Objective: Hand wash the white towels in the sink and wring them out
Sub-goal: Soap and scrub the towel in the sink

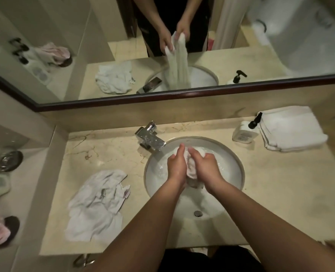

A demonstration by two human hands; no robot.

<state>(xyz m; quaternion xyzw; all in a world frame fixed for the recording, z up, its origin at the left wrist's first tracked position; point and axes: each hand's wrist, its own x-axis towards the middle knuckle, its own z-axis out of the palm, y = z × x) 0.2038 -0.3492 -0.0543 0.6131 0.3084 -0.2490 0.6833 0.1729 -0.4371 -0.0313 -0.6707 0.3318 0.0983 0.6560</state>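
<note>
Left hand: I am seeing my left hand (176,165) gripping the wet towel (190,163), its fingers (179,151) curling round the cloth from the left side.
Right hand: my right hand (206,166) is gripping the same towel from the other side, its fingers (194,154) wrapping over the bunched cloth, close against the left hand's fingers.
Towel in hand: it is sitting bunched between my two sets of fingers, above the sink (155,185), and the mirror (182,55) is showing it hanging down in a long strip toward the bowl.
Water: I am seeing wet shine in the bowl below my fingers; I cannot tell whether the faucet (150,139), just beyond my left fingertips, is running.
Done so far: I am judging the crumpled towels (96,205), lying well to the left of my fingers on the counter (270,193), to be either washed or waiting; I cannot tell which.
Left to do: I am reckoning this towel is mid-wash or mid-wring, and the folded towels (292,130), far off to the right of my fingers beside the soap bottle (245,132), are looking dry and untouched.
</note>
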